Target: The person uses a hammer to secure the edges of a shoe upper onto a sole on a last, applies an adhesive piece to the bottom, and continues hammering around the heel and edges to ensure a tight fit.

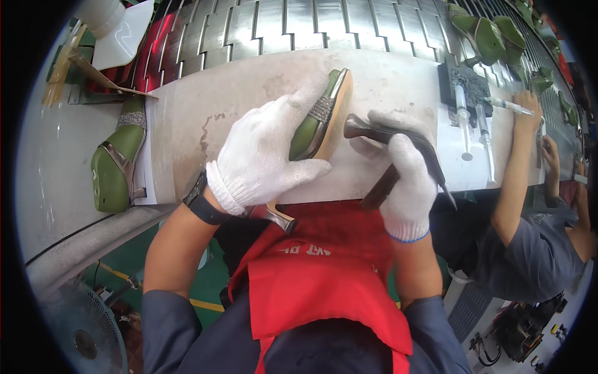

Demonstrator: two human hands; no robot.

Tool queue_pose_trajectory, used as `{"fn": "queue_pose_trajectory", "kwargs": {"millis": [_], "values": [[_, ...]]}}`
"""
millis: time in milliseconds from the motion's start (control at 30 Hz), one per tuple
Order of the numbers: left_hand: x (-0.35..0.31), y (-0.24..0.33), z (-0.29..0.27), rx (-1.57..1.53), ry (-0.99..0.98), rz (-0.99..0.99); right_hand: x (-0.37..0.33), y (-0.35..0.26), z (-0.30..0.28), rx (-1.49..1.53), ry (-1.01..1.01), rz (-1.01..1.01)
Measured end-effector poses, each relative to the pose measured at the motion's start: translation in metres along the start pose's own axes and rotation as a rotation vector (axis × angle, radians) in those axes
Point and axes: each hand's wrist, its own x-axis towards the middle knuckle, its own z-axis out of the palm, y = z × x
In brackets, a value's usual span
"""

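One red apron (324, 293) lies just below the grip. The left hand (265, 143), white-gloved, is closed around one green-and-silver shoe (304, 137); a silver heel (279, 218) shows below that wrist. The right hand (408, 177), also gloved, is wrapped around one hammer (370, 129), its blunt end just beside the shoe's sole. Beneath both hands is one pale tabletop (386, 81). Left of the grip lies a second shoe (112, 171). Right of it are three syringes (463, 118) and one dark block (474, 82), near a co-worker's hand (528, 103). Farther off runs one slatted metal belt (299, 22), with at least two more shoes (489, 40) toward its right end.
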Motion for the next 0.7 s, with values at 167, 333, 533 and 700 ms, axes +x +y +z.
{"fn": "queue_pose_trajectory", "kwargs": {"millis": [167, 333, 533, 700], "values": [[0.003, 0.000, -0.001, 0.018, -0.036, 0.016, -0.007, 0.020, 0.015, 0.069, -0.013, -0.028], [0.001, -0.002, -0.001, 0.053, -0.041, 0.036, 0.001, 0.024, -0.002, -0.085, -0.121, -0.114], [0.004, -0.003, 0.000, 0.011, -0.018, 0.060, 0.017, -0.006, -0.011, -0.328, -0.257, 0.017], [0.005, -0.001, 0.001, 0.014, -0.016, 0.062, 0.037, -0.005, -0.017, -0.388, -0.417, -0.381]]}}
